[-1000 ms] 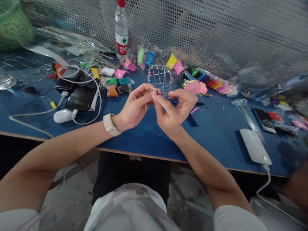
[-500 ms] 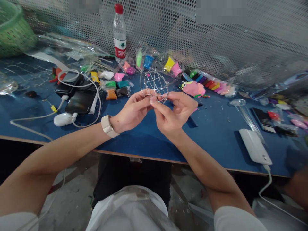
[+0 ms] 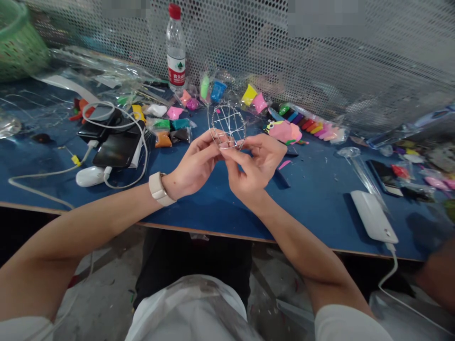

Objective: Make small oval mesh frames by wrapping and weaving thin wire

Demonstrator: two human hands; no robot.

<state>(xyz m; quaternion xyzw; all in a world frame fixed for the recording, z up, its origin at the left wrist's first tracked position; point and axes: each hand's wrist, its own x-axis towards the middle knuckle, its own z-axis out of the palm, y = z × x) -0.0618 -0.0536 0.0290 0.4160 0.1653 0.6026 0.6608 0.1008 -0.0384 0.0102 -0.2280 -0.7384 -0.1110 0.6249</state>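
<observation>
A round silvery wire frame [image 3: 229, 122], with straight wires crossing inside a twisted rim, is held upright above the blue table [image 3: 213, 203]. My left hand [image 3: 199, 163] pinches its lower left edge between thumb and fingers. At the lower right of the rim, my right hand [image 3: 254, 163] grips with thumb and fingertips close to the left ones. The fingers hide the bottom of the frame. Just beyond my right hand lies a pink clay figure [image 3: 283, 131] with a yellow part and an eye.
Bagged clay [image 3: 162, 138] and a water bottle [image 3: 176, 52] stand beyond my hands, before a perforated metal panel [image 3: 227, 42]. Cabled black devices [image 3: 113, 149] lie left. A white power bank [image 3: 373, 216] sits near the right front edge; a green basket [image 3: 21, 47] is far left.
Both hands keep their pinch on the wire frame, and the right hand's fingers have shifted slightly left. The whole view has drifted a little.
</observation>
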